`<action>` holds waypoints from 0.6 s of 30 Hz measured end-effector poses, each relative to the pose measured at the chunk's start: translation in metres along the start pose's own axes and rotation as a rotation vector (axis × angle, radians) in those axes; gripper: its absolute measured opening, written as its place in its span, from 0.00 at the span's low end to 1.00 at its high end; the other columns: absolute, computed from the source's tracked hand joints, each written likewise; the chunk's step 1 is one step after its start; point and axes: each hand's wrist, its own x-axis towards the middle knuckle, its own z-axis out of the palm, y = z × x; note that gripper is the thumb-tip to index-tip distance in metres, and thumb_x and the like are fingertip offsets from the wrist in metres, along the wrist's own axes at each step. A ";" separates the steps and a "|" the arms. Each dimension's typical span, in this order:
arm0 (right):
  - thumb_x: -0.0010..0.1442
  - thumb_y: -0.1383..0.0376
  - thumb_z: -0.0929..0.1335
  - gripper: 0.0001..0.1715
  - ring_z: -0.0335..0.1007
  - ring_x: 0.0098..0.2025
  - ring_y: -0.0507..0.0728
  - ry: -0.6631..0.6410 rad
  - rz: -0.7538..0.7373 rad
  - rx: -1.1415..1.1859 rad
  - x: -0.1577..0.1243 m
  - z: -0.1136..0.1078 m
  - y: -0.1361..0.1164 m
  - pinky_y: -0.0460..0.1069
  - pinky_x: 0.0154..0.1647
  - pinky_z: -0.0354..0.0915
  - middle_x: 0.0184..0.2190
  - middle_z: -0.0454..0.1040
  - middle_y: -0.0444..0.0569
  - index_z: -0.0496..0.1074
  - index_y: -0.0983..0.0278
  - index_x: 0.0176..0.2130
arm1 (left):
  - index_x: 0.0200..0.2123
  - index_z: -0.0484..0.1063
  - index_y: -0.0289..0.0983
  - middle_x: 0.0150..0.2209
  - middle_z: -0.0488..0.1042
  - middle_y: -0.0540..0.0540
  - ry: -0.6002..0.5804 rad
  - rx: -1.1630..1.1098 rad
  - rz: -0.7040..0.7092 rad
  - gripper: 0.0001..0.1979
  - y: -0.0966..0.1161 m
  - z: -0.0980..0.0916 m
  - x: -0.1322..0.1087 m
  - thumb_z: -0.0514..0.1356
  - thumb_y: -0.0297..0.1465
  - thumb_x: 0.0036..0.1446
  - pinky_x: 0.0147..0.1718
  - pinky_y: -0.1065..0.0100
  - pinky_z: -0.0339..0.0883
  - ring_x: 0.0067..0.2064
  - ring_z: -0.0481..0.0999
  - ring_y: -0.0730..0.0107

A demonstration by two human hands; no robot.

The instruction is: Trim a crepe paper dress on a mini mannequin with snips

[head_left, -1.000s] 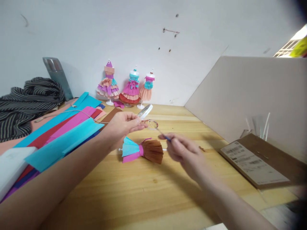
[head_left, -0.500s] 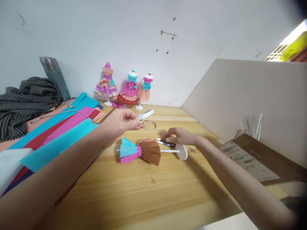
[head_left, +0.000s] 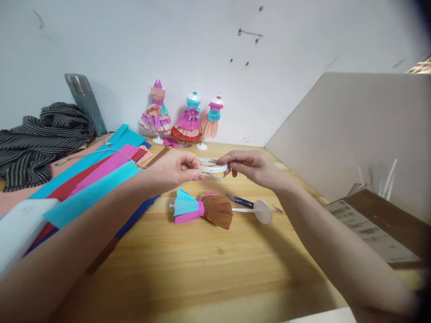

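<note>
My left hand (head_left: 180, 168) pinches the left side of a thin white tape roll (head_left: 214, 168) above the table. On the roll's right side, the fingers of my right hand (head_left: 251, 167) are closed. Below them a small dress stand lies on its side, wearing a brown pleated skirt (head_left: 218, 210), a pink waistband and a blue and pink top (head_left: 186, 207). Its round white base (head_left: 263, 211) points right. Small dark scissors or snips (head_left: 243, 201) lie just behind the stand's rod, touched by neither hand.
Three dressed stands (head_left: 188, 119) are upright by the wall. Coloured paper sheets (head_left: 97, 179), a striped cloth (head_left: 50, 134), a bottle (head_left: 85, 101) and a white box (head_left: 27, 229) lie or stand at left. A cardboard box (head_left: 387, 224) is at right.
My right hand has let go of the snips and moved up to the tape roll. The roll is now held level between both hands. The view has shifted slightly.
</note>
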 end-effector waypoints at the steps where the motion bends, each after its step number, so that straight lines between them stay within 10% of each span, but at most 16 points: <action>1: 0.58 0.62 0.67 0.12 0.68 0.29 0.52 -0.004 0.002 0.006 0.003 0.001 0.002 0.49 0.31 0.66 0.31 0.76 0.48 0.78 0.64 0.39 | 0.23 0.68 0.35 0.28 0.76 0.47 0.001 0.005 -0.002 0.06 -0.001 -0.002 0.001 0.63 0.28 0.49 0.40 0.64 0.71 0.38 0.80 0.63; 18: 0.42 0.82 0.62 0.27 0.74 0.31 0.54 -0.407 0.123 -0.456 0.044 0.051 0.048 0.45 0.32 0.64 0.30 0.80 0.45 0.80 0.60 0.35 | 0.21 0.68 0.35 0.14 0.63 0.55 0.040 0.251 -0.131 0.07 -0.010 -0.033 0.004 0.60 0.25 0.49 0.14 0.77 0.51 0.15 0.61 0.80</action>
